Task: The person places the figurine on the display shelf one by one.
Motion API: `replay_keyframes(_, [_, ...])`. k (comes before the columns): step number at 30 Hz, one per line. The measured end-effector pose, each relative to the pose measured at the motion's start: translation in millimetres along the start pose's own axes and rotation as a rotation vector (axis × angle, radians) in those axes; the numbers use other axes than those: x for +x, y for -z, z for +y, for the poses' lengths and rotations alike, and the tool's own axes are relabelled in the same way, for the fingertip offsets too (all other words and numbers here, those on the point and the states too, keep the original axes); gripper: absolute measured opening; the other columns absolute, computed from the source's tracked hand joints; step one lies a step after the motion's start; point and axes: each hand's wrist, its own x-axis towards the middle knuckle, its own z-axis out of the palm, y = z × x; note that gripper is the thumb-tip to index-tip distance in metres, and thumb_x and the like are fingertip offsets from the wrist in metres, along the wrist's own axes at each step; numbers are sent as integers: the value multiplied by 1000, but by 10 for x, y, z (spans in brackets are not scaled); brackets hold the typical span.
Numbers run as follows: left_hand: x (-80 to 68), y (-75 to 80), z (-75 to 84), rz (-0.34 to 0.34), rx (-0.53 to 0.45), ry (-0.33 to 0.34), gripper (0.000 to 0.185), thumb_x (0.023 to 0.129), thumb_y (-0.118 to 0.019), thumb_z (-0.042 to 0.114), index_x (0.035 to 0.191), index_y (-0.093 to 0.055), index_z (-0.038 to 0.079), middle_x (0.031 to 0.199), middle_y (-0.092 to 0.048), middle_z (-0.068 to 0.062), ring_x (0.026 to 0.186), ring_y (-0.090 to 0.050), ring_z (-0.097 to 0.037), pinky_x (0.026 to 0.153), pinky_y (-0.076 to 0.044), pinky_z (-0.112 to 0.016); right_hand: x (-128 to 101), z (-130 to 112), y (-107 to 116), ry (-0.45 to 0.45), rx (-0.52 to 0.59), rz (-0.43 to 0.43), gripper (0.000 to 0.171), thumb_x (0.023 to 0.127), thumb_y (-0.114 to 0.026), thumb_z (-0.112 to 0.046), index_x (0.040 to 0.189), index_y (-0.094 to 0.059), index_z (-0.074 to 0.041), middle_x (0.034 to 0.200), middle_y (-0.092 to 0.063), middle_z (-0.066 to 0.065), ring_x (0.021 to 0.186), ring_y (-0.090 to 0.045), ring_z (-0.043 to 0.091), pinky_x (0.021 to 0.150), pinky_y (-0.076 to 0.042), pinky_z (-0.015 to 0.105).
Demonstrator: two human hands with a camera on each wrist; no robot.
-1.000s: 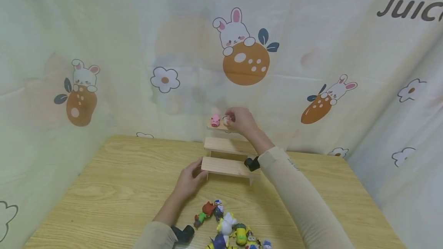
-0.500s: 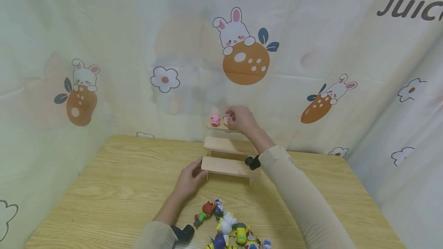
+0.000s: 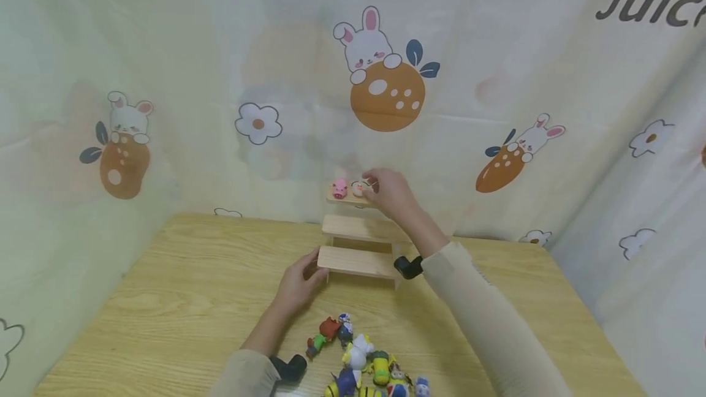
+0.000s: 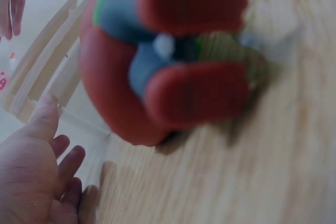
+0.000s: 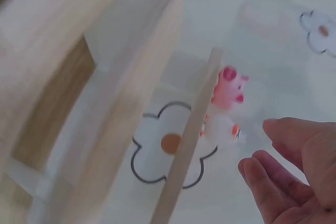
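Note:
A small wooden three-step stand [image 3: 358,260] stands at the back of the table. On its top step sit a pink pig figurine [image 3: 339,188] and, to its right, a small white figurine [image 3: 359,189] with an orange mark. My right hand [image 3: 393,196] is just right of the white figurine; the right wrist view shows a gap between the fingertips [image 5: 253,167] and the white figurine [image 5: 219,129]. My left hand [image 3: 299,283] touches the left end of the lowest step, with thumb and fingers loosely extended in the left wrist view.
Several toy figurines lie in a pile at the front of the table [image 3: 182,299], including a red-and-green one [image 3: 322,337], a white one [image 3: 358,351] and a green-and-yellow one [image 3: 381,367]. A printed curtain [image 3: 265,48] hangs close behind the stand.
My right hand has shifted slightly right, away from the white figurine, leaving more of it visible. The left hand stays at the stand. The head view has shifted slightly.

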Motion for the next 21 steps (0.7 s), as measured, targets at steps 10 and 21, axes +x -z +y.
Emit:
replay_keyframes(10, [4, 12, 11, -12, -12, 31, 61, 90, -64, 32, 144, -41, 13, 143, -49, -5, 129, -49, -26, 110, -35, -45, -678, 4, -283, 73, 122, -21, 32, 88, -67, -15, 117, -64, -2, 110, -68, 15, 99, -66, 26, 85, -56, 33])
replay_keyframes(21, [29, 9, -16, -4, 43, 2, 61, 91, -63, 34, 144, -42, 13, 141, -51, -8, 129, -49, -28, 110, -35, -46, -1145, 30, -504, 75, 183, -54, 26, 86, -70, -14, 110, -68, -5, 108, -68, 10, 96, -66, 22, 82, -57, 28])
